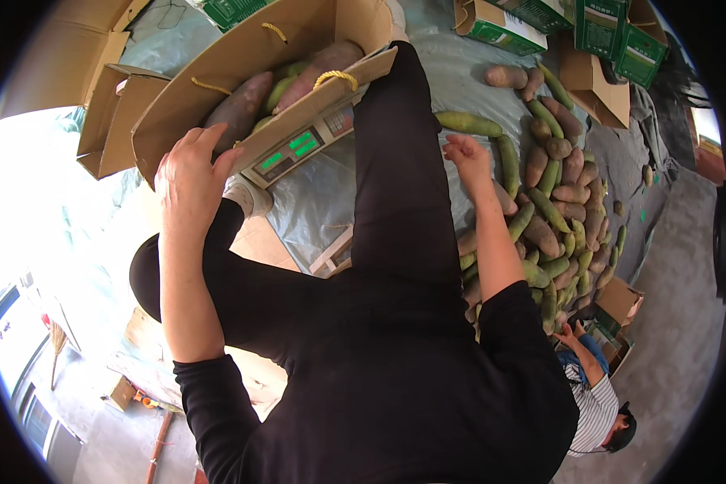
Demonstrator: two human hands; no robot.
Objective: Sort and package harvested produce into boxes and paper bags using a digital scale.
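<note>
An open cardboard box with yellow rope handles rests on a digital scale with lit green displays. Inside lie thick reddish-brown roots and some long green vegetables. My left hand is at the box's near left corner, fingers spread, holding nothing I can see. Out over the sheet, right of my leg, my right hand is loosely curled, fingers apart and without an object in them. Closest to it are long green vegetables at the edge of a large pile.
The pile of reddish-brown roots and green vegetables spreads along the right over plastic sheeting. Green printed cartons stand at the far right. Another person in a striped top works near a carton at lower right. A broom leans at left.
</note>
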